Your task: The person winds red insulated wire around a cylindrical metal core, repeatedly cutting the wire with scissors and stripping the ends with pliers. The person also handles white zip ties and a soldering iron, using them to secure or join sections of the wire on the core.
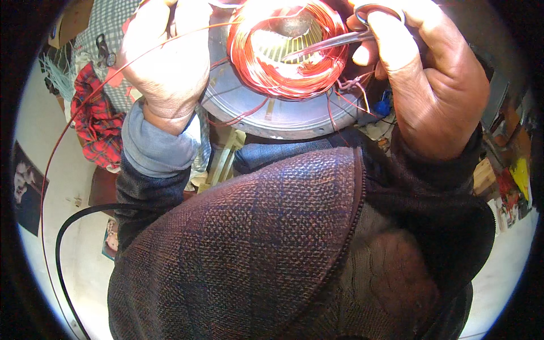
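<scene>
A ring of red copper wire winding (272, 83) sits in a round grey metal motor housing (266, 120) in front of my body. Slots of the metal core show pale and bright inside the ring. My right hand (436, 85) is closed on a pair of scissors (337, 41); thumb and fingers are at the finger rings, and the blades point left across the winding's centre. My left hand (164, 68) is at the left side of the housing, glaring in strong light. Its fingertips are cut off by the upper edge. A loose red wire (136, 58) crosses this hand from the winding.
Thin lead wires (354, 85) stick out at the housing's lower right. A red plaid cloth (96, 122) and a checked cloth (105, 28) lie at the left. A black cable (71, 224) curves along the lower left. Assorted clutter and a yellow item (519, 175) are at the right.
</scene>
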{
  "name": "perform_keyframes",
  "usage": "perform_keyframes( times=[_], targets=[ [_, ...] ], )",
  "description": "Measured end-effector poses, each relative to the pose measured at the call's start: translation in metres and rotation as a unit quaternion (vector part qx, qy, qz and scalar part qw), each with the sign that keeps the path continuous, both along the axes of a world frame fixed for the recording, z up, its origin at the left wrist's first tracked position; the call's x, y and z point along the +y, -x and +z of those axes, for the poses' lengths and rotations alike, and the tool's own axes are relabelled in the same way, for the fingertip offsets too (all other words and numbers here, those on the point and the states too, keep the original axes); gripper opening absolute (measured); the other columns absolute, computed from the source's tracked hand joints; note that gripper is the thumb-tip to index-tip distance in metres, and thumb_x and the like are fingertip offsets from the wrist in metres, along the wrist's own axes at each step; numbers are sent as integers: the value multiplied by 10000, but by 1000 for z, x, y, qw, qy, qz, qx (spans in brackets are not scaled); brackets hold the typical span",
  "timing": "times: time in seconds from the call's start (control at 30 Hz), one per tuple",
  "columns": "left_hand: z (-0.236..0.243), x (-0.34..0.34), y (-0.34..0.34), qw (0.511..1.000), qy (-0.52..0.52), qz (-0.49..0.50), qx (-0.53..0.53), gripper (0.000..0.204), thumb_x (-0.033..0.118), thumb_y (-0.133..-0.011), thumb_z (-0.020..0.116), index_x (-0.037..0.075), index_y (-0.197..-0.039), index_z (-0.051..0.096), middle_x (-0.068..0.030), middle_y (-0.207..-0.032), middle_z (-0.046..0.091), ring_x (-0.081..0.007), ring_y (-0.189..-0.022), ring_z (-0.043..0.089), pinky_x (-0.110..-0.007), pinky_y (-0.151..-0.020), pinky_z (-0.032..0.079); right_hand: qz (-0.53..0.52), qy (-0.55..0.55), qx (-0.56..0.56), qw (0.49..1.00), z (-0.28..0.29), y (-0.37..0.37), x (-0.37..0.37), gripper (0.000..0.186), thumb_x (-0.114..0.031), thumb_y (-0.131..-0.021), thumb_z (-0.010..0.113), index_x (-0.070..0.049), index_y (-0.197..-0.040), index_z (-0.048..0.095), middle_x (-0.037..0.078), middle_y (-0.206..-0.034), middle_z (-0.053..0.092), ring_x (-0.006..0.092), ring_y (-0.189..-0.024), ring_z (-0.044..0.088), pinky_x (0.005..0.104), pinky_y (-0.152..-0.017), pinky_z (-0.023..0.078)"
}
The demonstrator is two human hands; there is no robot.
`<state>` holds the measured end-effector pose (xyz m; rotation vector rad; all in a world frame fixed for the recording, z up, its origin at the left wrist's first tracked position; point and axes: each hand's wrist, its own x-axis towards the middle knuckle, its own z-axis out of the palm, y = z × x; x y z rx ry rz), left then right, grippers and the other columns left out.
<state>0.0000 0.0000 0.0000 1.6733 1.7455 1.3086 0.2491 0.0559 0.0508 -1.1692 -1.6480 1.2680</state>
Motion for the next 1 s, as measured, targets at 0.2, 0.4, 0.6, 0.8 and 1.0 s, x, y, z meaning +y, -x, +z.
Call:
perform_keyframes(
  times=[0.2,0.4,0.6,0.8,1.0],
  targets=[
    [-6,3,-3,999,-34,11,-28,83,-75,-982,598,-48,-1016,669,-79,-953,669,-98,-738,575,-241,-671,483,-7,-99,-157,983,11,5,-2,114,-25,-928,672,39,-1003,730,118,-825,741,132,-709,693,270,-665,543],
    [3,-1,5,999,23,28,-2,130,3,-987,677,-61,-1092,719,-99,-913,731,-133,-801,669,-251,-762,538,-7,-79,-119,990,6,7,-1,112,-45,-916,679,19,-985,740,116,-797,738,135,-686,691,278,-646,540],
    [4,2,7,1000,5,8,-14,123,-2,-983,681,-76,-1075,717,-104,-908,731,-134,-793,666,-257,-745,541,-2,-100,-151,983,7,12,3,123,-30,-906,666,8,-995,743,135,-819,748,166,-694,713,306,-655,554],
    [-3,-5,11,999,11,33,-41,124,1,-971,676,-54,-1078,709,-92,-946,716,-123,-795,647,-261,-735,528,36,-109,-208,971,13,23,-4,175,38,-909,597,27,-1019,732,151,-840,747,176,-703,715,306,-661,557],
    [0,-7,7,999,9,35,-37,99,-69,-977,601,-52,-1041,675,-93,-983,681,-105,-761,608,-240,-665,493,54,88,-116,988,4,20,-2,179,-1,-972,598,36,-1116,698,150,-928,740,155,-711,676,272,-655,533]
  ],
)
